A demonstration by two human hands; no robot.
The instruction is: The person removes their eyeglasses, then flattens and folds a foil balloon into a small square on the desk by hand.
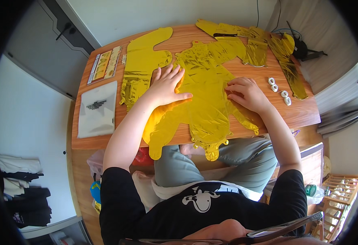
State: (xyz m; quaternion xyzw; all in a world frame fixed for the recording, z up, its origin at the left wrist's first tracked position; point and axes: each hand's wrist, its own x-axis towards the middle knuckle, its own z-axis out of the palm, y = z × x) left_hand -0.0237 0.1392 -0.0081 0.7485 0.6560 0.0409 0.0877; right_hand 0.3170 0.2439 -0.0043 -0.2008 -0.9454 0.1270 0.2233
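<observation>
Head view: the left hand [167,86] lies flat, fingers spread wide, on a flat gold foil balloon [205,96] in the middle of the wooden table [301,112]. The right hand [246,94] presses its curled fingers on the balloon's right side, grasping nothing. More gold balloons [144,61] lie beside it.

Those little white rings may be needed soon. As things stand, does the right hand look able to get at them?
Probably yes. The right hand rests on the gold foil balloon, and the white rings lie on bare table just to its right, with nothing between them.
</observation>
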